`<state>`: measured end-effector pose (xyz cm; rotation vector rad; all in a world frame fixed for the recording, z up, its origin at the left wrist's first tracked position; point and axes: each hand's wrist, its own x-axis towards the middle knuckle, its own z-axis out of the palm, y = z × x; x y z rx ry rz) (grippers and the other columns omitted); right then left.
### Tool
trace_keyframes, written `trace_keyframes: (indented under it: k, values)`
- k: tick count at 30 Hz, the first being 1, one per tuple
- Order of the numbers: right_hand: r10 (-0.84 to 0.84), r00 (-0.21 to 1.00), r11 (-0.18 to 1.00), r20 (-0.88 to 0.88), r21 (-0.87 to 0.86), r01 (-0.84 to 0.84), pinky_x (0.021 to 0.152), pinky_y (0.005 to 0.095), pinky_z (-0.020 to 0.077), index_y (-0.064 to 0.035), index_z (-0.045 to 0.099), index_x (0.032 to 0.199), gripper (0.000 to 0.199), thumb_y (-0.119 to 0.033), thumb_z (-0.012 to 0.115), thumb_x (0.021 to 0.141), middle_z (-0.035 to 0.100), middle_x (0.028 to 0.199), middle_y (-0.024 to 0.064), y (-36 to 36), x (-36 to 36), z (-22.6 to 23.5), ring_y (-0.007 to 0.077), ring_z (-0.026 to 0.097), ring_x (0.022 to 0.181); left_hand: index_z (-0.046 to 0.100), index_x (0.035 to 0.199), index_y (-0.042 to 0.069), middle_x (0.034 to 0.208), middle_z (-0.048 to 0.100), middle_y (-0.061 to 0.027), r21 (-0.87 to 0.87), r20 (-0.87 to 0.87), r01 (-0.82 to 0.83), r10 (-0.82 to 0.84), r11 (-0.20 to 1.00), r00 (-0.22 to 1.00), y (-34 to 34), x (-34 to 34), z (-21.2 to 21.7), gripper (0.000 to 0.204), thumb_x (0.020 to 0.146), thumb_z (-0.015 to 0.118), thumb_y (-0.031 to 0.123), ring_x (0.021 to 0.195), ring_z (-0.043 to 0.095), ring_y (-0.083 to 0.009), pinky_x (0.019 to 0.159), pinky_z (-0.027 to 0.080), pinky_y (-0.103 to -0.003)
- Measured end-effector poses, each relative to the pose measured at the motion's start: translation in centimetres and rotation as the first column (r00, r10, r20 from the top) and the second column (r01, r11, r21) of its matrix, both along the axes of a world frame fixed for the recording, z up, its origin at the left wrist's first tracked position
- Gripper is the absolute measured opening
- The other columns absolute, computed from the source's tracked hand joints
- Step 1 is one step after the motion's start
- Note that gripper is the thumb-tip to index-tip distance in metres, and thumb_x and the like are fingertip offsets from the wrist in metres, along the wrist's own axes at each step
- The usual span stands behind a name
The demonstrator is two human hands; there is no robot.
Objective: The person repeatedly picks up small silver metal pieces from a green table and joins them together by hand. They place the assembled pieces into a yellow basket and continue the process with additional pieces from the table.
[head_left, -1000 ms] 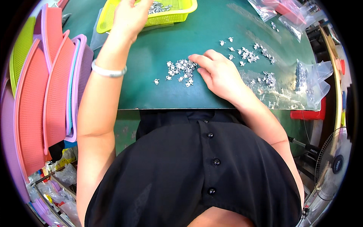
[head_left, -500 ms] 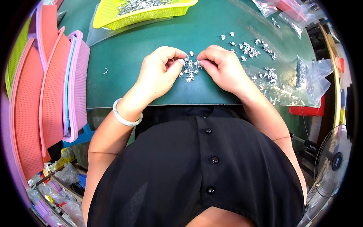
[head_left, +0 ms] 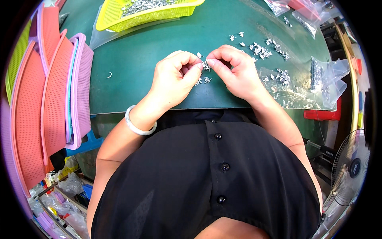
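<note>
Over the green table point(head_left: 139, 83), my left hand point(head_left: 175, 79) and my right hand point(head_left: 236, 73) meet with the fingertips nearly touching. Thumb and forefinger are pinched on each hand. A small silvery metal piece point(head_left: 206, 65) shows at the tips, but its exact form is too small to make out. What the left fingers hold is hidden behind them. Just beneath and beside the hands lie a few more silvery pieces point(head_left: 207, 80). A larger loose cluster of such pieces point(head_left: 260, 51) spreads beyond my right hand.
A yellow-green basket point(head_left: 191, 8) full of silvery pieces stands at the far left. Stacked pink and purple baskets point(head_left: 53, 99) crowd the left edge. Clear bags point(head_left: 330, 79) of small parts lie at the right. A fan point(head_left: 352, 167) stands at the lower right.
My left hand has shifted right, and the two hands have come closer together. The fingertips now cover part of the small pile between them.
</note>
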<state>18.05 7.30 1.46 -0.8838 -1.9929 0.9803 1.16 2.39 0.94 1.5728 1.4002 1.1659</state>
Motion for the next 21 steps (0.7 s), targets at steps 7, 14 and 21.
trace_keyframes:
  k: [7,14,21]
  values:
    - [0.015,0.997,0.995,0.07,0.098,-0.022,0.059,0.032,0.0451,-0.0002,0.059,0.079,0.008,-0.008,0.057,0.08,0.057,0.075,0.0109,0.0,0.2,0.0,0.0255,0.057,0.066,0.057,0.074,-0.001,0.068,0.053,-0.0035,0.042,0.064,-0.009,0.007,0.999,0.998,0.3,0.2,-0.6,0.008,0.079,0.056,0.006,0.057,0.045,-0.0074,0.05,0.038,-0.023]
    - [0.03,0.99,0.998,0.139,0.041,-0.036,0.062,0.0338,0.0452,-0.0001,0.059,0.08,0.013,-0.012,0.054,0.081,0.057,0.076,0.0118,-0.1,0.5,0.2,0.0269,0.057,0.069,0.055,0.072,-0.001,0.065,0.051,-0.0014,-0.02,0.163,0.045,-0.042,0.999,0.986,0.4,0.3,-1.1,0.01,0.08,0.054,0.006,0.057,0.043,-0.0058,0.051,0.036,-0.022]
    - [0.052,0.991,0.999,0.125,0.006,-0.053,0.063,0.0341,0.0453,0.0005,0.058,0.08,0.013,-0.012,0.053,0.081,0.057,0.077,0.0128,-0.1,0.8,0.0,0.0278,0.057,0.07,0.055,0.071,-0.001,0.064,0.05,-0.001,-0.029,0.161,0.062,-0.056,0.998,0.985,0.4,0.6,-0.9,0.012,0.081,0.053,0.006,0.057,0.043,-0.0056,0.05,0.036,-0.022]
